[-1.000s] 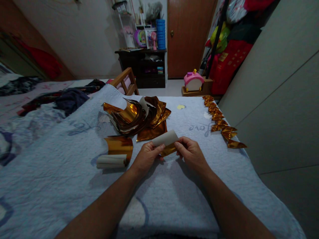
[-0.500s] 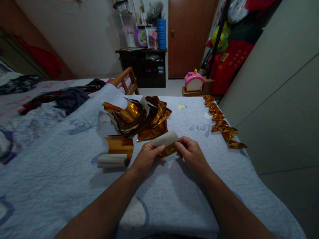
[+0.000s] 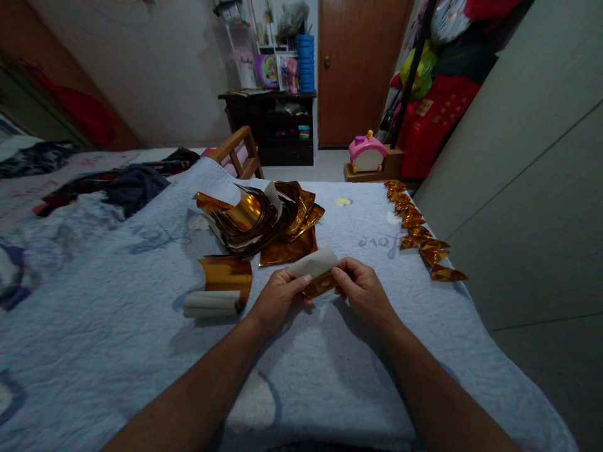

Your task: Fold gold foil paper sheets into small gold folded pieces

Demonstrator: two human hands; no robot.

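Observation:
Between my hands is a sheet of gold foil paper (image 3: 315,263), its pale back upward at the far side and a gold strip folded over along the near edge. My left hand (image 3: 281,293) is closed on its left end, thumb on top. My right hand (image 3: 360,282) pinches the right end between thumb and fingers. To the left lie a curved gold sheet (image 3: 228,274) and pale rolled paper (image 3: 211,304). Beyond my hands is a bulky stack of gold foil sheets (image 3: 249,216), bent and fanned out.
Folded gold foil pieces (image 3: 414,232) form a row along the bed's right edge. A blue patterned quilt (image 3: 117,351) covers the bed. Dark clothes (image 3: 134,188) lie at far left. A grey cabinet (image 3: 532,207) stands close on the right; a door (image 3: 362,75) is at the back.
Both hands stay in almost the same place. The near gold fold of the sheet has shifted very slightly; nothing has been let go.

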